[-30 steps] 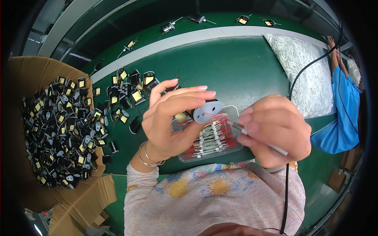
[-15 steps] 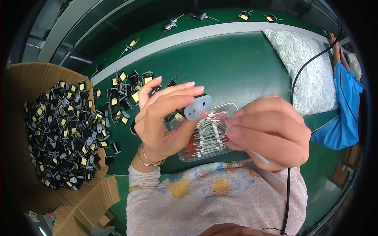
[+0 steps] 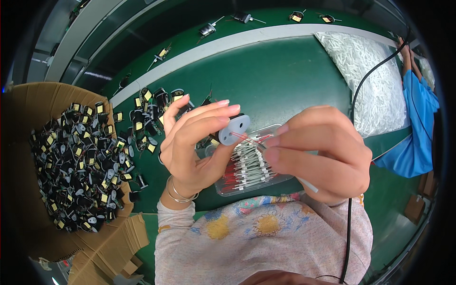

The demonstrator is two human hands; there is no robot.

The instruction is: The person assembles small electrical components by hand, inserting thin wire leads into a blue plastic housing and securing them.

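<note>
My left hand [image 3: 190, 142] holds a small black part with a grey oval end cap [image 3: 236, 129] between thumb and fingertips. The cap faces right and has dark holes in it. Thin red wires [image 3: 247, 138] run between the cap and the fingertips of my right hand [image 3: 325, 156], which is closed in a pinch on them. A white tube end [image 3: 309, 185] sticks out below the right fingers. Under both hands lies a clear plastic box [image 3: 232, 192] of white cables with red ends [image 3: 251, 164].
At left, a cardboard box [image 3: 61, 90] is full of similar black parts [image 3: 90, 161]. More parts [image 3: 147, 118] are heaped on the green table [image 3: 266, 71]. A bag of white tubes [image 3: 370, 80] lies at far right, beside a person in blue [image 3: 413, 137]. A black cable [image 3: 354, 104] hangs at right.
My right hand has shifted slightly left and its fingertips are nearer the cap. The held part has moved slightly left. The view itself has shifted a little.
</note>
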